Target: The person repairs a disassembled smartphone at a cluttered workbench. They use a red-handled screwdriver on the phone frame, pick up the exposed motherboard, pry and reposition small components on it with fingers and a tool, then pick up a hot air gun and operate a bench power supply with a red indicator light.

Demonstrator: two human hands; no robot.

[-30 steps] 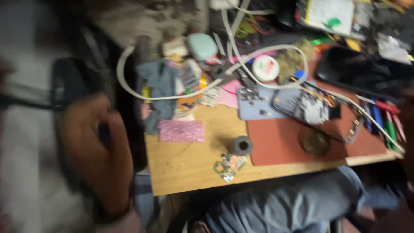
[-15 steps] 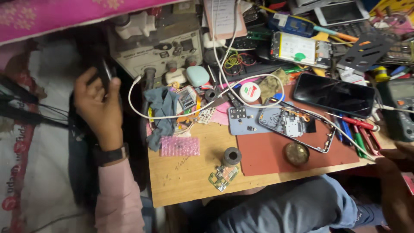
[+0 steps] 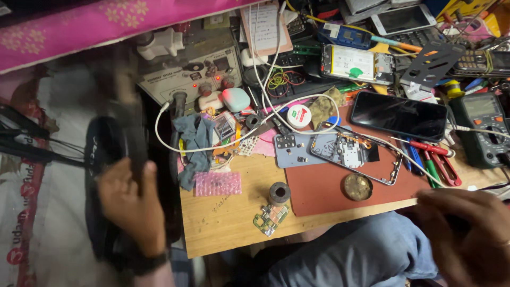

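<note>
My left hand is blurred, left of the wooden table, with its fingers wrapped round a long dark object that stands up from it. At the bottom right, my right hand is also blurred and hovers over my blue trouser leg, just below the table's front edge. A dark patch shows between its fingers; I cannot tell what it is. Nearest that hand is a red mat, which carries an opened phone frame and a round brass tin.
A solder roll, a small circuit board and pink bubble wrap lie near the front edge. Behind are a power supply, white cable, dark phone, multimeter and screwdrivers. Black bag straps lie left.
My left hand has dropped from beside the power supply to lower down next to the table, still holding the dark object. My right hand has come further into view at the bottom right.
</note>
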